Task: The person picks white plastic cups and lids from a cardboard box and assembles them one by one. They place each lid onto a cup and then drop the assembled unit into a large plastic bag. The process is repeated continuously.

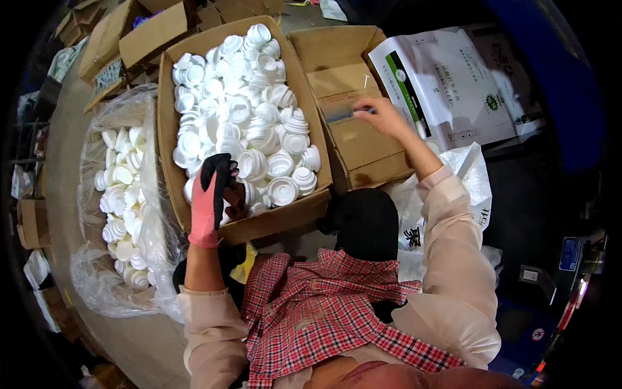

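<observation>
My left hand (212, 198), in a pink glove with black fingers, is at the near left corner of a cardboard box full of white ribbed plastic caps (236, 110). Its fingers are curled, and a dark brown piece (238, 200) shows beside them; whether they grip it or a cap is unclear. My bare right hand (382, 118) is over an open, shallow cardboard box (369, 150) to the right. Thumb and fingers pinch a small dark thing (364, 109), too small to name. Just beyond the fingertips is a thin white T-shaped piece (366, 81).
Left of the full box, a clear plastic-lined container (165, 227) holds more off-white caps (123, 201). Open cartons (152, 35) stand at the far left. A white printed sheet (447, 84) lies at the right, above a white plastic bag (476, 178).
</observation>
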A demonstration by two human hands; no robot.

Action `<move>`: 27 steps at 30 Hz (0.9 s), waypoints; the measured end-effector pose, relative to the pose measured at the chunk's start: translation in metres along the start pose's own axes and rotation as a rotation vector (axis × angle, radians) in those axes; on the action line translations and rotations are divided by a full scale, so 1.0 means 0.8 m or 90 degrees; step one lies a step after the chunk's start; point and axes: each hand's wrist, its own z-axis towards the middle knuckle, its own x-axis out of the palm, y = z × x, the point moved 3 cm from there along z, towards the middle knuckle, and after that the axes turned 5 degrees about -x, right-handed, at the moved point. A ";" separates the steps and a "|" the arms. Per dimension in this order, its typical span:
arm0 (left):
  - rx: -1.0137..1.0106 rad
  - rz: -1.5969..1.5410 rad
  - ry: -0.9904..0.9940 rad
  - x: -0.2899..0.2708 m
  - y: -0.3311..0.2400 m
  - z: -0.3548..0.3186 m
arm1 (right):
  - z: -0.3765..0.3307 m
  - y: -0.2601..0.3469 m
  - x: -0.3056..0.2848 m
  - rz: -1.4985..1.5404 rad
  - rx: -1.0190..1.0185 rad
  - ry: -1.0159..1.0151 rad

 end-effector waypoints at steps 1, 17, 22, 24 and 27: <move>-0.007 0.009 -0.008 -0.001 0.005 0.002 | -0.008 -0.058 -0.011 -0.043 0.066 0.008; -0.019 0.318 -0.048 0.029 0.000 0.008 | -0.133 -0.517 0.189 -0.298 0.603 0.303; 0.015 0.371 -0.035 0.035 -0.003 0.003 | -0.189 -0.519 0.257 -0.313 0.687 0.138; -0.019 0.254 0.006 0.043 -0.006 0.013 | -0.216 -0.524 0.268 -0.321 0.720 -0.043; -0.070 0.235 -0.001 0.037 0.009 -0.010 | -0.159 -0.415 0.275 -0.346 0.604 0.188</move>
